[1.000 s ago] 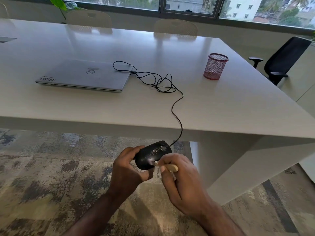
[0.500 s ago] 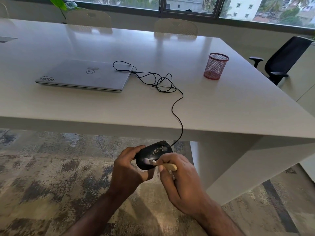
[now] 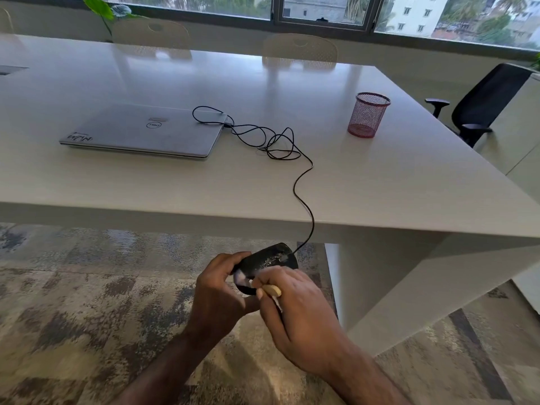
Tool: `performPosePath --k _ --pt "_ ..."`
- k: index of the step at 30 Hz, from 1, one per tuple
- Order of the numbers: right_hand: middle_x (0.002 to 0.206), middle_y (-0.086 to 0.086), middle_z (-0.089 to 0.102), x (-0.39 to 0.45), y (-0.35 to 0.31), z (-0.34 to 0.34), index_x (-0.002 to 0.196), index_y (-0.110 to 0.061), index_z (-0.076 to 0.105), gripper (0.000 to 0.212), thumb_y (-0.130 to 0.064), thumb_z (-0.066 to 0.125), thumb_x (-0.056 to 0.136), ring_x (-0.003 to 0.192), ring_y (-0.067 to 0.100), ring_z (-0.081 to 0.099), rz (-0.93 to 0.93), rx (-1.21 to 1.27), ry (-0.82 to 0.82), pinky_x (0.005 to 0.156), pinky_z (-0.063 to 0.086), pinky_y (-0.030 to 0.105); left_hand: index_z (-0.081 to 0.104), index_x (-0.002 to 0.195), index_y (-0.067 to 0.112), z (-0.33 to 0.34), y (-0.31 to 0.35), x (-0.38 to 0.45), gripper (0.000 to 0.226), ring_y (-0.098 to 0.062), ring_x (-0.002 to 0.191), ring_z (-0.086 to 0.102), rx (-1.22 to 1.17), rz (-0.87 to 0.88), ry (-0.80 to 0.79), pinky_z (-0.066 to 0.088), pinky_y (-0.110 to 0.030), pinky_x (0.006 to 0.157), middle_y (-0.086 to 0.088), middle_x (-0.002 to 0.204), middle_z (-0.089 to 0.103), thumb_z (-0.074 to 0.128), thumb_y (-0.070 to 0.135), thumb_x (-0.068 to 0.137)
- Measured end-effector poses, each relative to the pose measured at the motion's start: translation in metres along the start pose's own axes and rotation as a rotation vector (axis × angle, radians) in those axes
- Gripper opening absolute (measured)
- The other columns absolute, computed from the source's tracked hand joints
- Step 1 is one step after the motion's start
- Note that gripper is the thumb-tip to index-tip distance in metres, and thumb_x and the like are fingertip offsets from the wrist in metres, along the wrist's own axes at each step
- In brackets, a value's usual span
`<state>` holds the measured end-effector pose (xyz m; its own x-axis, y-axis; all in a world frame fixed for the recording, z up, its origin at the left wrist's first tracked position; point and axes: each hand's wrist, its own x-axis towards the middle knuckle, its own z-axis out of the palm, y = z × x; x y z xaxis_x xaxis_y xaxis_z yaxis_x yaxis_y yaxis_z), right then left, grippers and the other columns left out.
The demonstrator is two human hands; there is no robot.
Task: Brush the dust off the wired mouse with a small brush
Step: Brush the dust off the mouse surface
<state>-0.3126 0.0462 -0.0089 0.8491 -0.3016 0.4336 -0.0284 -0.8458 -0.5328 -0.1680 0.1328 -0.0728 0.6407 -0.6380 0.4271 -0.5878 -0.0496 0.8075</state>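
Head view, Ana: what holds anything on that bench [image 3: 380, 182]?

Ben: One red mesh cup [image 3: 368, 114], upright, toward the far right part of the bench. Through the mesh I see nothing inside, though the bottom is too dim to be sure.

Ana: And the wired mouse [image 3: 267, 263]?

Ben: Off the bench, held in the air below its near edge, over the patterned carpet [image 3: 87, 302]. It is black, with pale specks along its back. The left hand [image 3: 217, 299] grips it from the left side, fingers curled over the top and thumb under the near end.

Ana: The other hand?

Ben: The right hand [image 3: 295, 311] pinches a small brush [image 3: 270, 290] by its pale wooden handle, fingers pressed together round it. The whitish bristles touch the near end of the mouse.

Ana: What else lies around?

Ben: A closed silver laptop [image 3: 143, 133] sits on the left half of the bench. The mouse's black cable [image 3: 301, 185] runs from the laptop's right edge, loops in a loose tangle beside it, then drops over the near edge to the mouse. Two pale chairs [image 3: 299, 49] stand at the far side under the window [image 3: 321, 8], and a black office chair [image 3: 485, 100] at the right end. A green leaf [image 3: 99, 7] shows at the top left.

Ana: Anything in the way?

Ben: The right hand covers the mouse's right side.
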Motion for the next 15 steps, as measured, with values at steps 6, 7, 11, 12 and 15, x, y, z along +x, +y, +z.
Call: performPosePath --k 6,7,11,12,15 --pt "0.099 -0.013 0.068 0.002 -0.005 -0.001 0.109 -0.026 0.054 0.009 -0.026 0.047 0.103 0.090 0.000 0.056 -0.003 -0.001 -0.085 0.083 0.048 0.025 0.067 0.113 0.023 0.000 -0.001 -0.001 0.054 0.001 0.093 0.061 0.020 0.027 0.008 0.051 -0.018 0.077 0.012 0.100 0.065 0.070 0.043 0.063" --pt "0.099 -0.013 0.068 0.002 -0.006 -0.002 0.110 -0.028 0.053 0.009 -0.026 0.048 0.103 0.091 0.000 0.057 0.007 0.011 -0.055 0.083 0.048 0.023 0.065 0.114 0.029 -0.001 0.000 -0.001 0.054 0.000 0.094 0.061 0.007 0.031 0.008 0.051 -0.017 0.078 0.013 0.101 0.065 0.072 0.044 0.063" --pt "0.100 -0.010 0.069 0.006 -0.009 -0.001 0.112 -0.026 0.056 0.014 -0.029 0.046 0.104 0.092 0.006 0.061 0.025 -0.008 -0.026 0.086 0.050 0.028 0.055 0.116 0.048 0.000 0.003 -0.001 0.054 0.004 0.096 0.060 0.019 0.069 0.008 0.045 -0.007 0.080 0.024 0.104 0.061 0.071 0.043 0.065" --pt "0.100 -0.008 0.069 0.007 -0.010 0.000 0.113 -0.024 0.057 0.017 -0.030 0.044 0.104 0.092 0.009 0.061 0.027 -0.019 -0.053 0.087 0.050 0.031 0.055 0.116 0.049 0.000 0.002 -0.002 0.054 0.005 0.096 0.060 0.014 0.058 0.009 0.044 -0.005 0.080 0.025 0.104 0.060 0.069 0.041 0.065" --pt "0.101 -0.006 0.067 0.006 -0.012 0.004 0.113 -0.023 0.056 0.022 -0.034 0.040 0.104 0.093 0.011 0.059 0.023 -0.016 -0.142 0.087 0.049 0.035 0.057 0.114 0.048 0.002 -0.001 -0.003 0.047 0.006 0.096 0.060 0.005 0.025 0.015 0.045 -0.005 0.078 0.025 0.102 0.061 0.064 0.036 0.069"
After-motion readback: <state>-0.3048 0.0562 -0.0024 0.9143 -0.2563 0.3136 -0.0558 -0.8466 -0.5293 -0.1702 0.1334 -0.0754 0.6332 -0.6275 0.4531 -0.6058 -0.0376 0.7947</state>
